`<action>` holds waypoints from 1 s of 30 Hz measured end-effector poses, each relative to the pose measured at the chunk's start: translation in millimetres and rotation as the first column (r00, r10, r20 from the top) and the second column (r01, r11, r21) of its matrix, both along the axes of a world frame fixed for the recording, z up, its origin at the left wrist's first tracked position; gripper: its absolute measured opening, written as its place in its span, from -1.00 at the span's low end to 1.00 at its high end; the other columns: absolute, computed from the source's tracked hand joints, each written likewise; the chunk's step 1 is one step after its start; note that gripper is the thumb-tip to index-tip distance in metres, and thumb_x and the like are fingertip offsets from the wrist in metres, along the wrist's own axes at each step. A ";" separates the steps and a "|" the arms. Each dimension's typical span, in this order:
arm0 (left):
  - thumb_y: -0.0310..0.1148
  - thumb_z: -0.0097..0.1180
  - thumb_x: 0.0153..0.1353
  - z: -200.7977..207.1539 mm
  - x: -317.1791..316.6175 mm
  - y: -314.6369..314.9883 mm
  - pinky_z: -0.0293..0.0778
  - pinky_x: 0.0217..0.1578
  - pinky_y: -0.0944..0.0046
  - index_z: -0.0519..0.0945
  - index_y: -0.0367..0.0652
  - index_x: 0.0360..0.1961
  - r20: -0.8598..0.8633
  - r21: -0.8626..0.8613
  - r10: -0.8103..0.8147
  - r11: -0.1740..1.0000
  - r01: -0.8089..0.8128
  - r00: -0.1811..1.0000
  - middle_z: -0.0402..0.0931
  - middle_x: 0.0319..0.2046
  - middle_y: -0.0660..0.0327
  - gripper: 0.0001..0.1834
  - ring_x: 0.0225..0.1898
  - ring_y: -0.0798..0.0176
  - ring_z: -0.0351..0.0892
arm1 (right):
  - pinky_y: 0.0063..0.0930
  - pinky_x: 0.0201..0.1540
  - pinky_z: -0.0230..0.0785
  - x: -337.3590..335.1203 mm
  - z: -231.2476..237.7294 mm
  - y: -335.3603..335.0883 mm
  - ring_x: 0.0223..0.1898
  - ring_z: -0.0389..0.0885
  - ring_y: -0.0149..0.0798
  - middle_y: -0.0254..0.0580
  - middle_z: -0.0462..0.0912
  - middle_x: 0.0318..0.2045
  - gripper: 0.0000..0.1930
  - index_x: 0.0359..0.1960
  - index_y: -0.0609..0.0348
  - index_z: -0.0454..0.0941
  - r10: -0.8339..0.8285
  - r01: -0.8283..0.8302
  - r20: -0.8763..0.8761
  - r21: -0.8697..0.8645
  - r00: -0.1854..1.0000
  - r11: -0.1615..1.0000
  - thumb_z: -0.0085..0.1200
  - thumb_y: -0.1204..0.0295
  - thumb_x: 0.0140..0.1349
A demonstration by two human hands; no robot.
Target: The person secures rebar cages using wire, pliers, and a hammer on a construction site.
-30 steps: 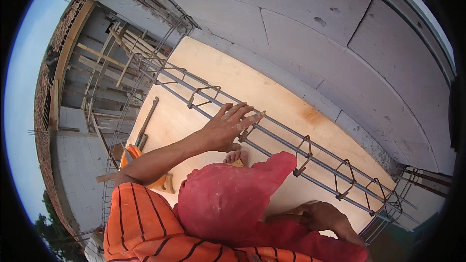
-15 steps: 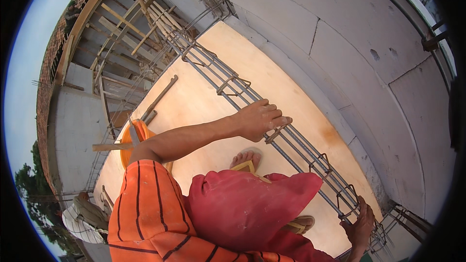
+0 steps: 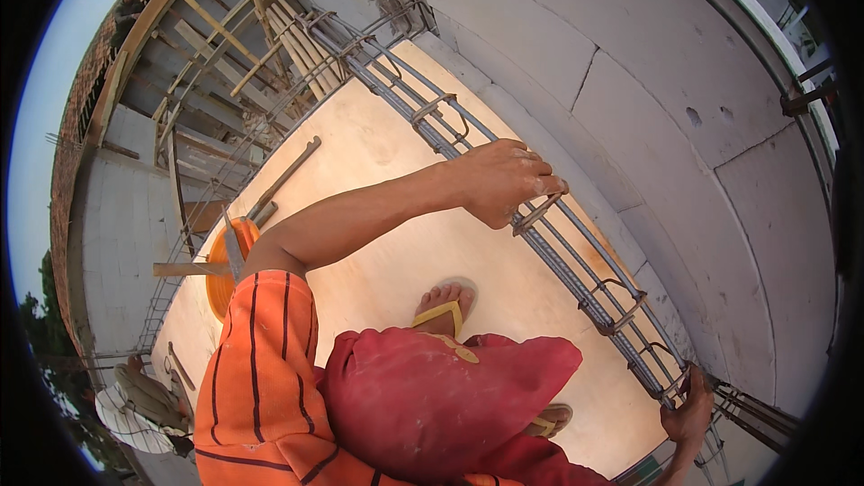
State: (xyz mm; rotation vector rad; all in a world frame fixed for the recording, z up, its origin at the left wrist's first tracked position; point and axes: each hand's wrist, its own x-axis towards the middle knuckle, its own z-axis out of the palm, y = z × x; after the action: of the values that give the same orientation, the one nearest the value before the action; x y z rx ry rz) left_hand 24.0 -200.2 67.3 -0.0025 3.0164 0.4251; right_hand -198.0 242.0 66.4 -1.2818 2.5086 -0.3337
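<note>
A long steel rebar cage (image 3: 562,261) runs diagonally from the far left to the near right, its bars tied by square stirrups. My left hand (image 3: 508,180) is closed over the cage near its middle, just beside a stirrup. Toward the near right end, my right hand (image 3: 688,409) grips the cage, with its fingers around the bars by another stirrup. The cage lies between my body and the block wall and appears tilted on its side. My left palm and part of the right fingers are hidden.
A pale block wall (image 3: 648,135) rises on the right. My sandalled foot (image 3: 445,304) stands on the smooth tan panel floor (image 3: 369,252). An orange bucket (image 3: 219,283) and a long metal bar (image 3: 292,171) lie at left. Timber poles (image 3: 297,40) stack up behind. Another person (image 3: 135,409) crouches lower left.
The cage has shifted toward the wall and rolled, so its bars now sit further apart in view. Both hands have moved right with it, still gripping.
</note>
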 end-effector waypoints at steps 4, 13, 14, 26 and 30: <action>-0.65 0.14 -0.23 -12.3 -14.1 -32.2 0.34 0.10 0.09 0.46 -0.09 0.14 -0.120 -0.051 0.021 0.998 -0.027 0.993 0.56 -0.09 0.09 -0.26 0.01 0.05 0.52 | -0.18 -0.40 0.33 -15.2 6.0 -29.8 -0.50 0.48 -0.01 -0.10 0.47 -0.53 -0.31 -0.01 0.22 0.47 0.035 -0.039 -0.142 -0.023 0.989 0.999 0.18 0.60 -0.42; -0.56 0.28 -0.20 8.1 -36.9 -91.4 0.35 0.15 0.08 0.43 -0.04 0.18 -0.040 -0.037 0.066 0.997 -0.067 0.997 0.54 0.01 0.12 -0.22 0.09 0.01 0.47 | -0.24 -0.38 0.32 -26.1 27.4 -90.5 -0.49 0.45 -0.01 -0.12 0.41 -0.54 -0.24 0.04 0.23 0.45 -0.013 0.012 -0.202 -0.006 0.979 1.000 0.14 0.63 -0.47; -0.56 0.28 -0.20 8.7 -51.5 -95.0 0.35 0.15 0.08 0.43 -0.04 0.18 -0.050 -0.041 0.036 0.998 -0.038 0.998 0.54 0.01 0.12 -0.22 0.09 0.01 0.47 | -0.25 -0.36 0.33 -32.7 26.6 -83.2 -0.48 0.46 -0.01 -0.12 0.41 -0.53 -0.24 0.04 0.23 0.45 -0.037 0.034 -0.222 -0.016 0.974 0.999 0.14 0.64 -0.46; -0.79 -0.05 -0.30 -49.9 -80.0 -86.3 0.42 0.00 0.07 0.46 -0.13 0.10 -0.061 0.051 0.149 0.988 -0.146 0.987 0.52 -0.03 0.00 -0.23 -0.01 -0.09 0.47 | -0.15 -0.29 0.47 -78.9 -34.1 -87.3 -0.29 0.64 -0.01 -0.16 0.65 -0.43 -0.25 0.17 0.06 0.41 0.054 -0.055 0.011 0.078 0.998 0.995 0.12 0.50 -0.28; -0.78 -0.01 -0.29 -50.9 -78.8 -78.0 0.38 0.09 0.05 0.45 -0.15 0.13 -0.040 0.016 0.109 0.994 -0.108 0.993 0.50 0.03 -0.01 -0.22 0.07 -0.11 0.44 | -0.15 -0.19 0.48 -64.4 -36.2 -69.4 -0.21 0.64 0.01 -0.06 0.67 -0.29 -0.26 0.20 -0.03 0.41 0.008 -0.010 0.034 0.050 0.999 0.999 0.14 0.43 -0.22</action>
State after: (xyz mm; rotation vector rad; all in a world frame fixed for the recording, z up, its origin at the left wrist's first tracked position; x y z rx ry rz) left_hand -54.7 -278.1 16.5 -0.1591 3.0633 0.4605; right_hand -262.4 172.7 30.2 -1.2575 2.4662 -0.2866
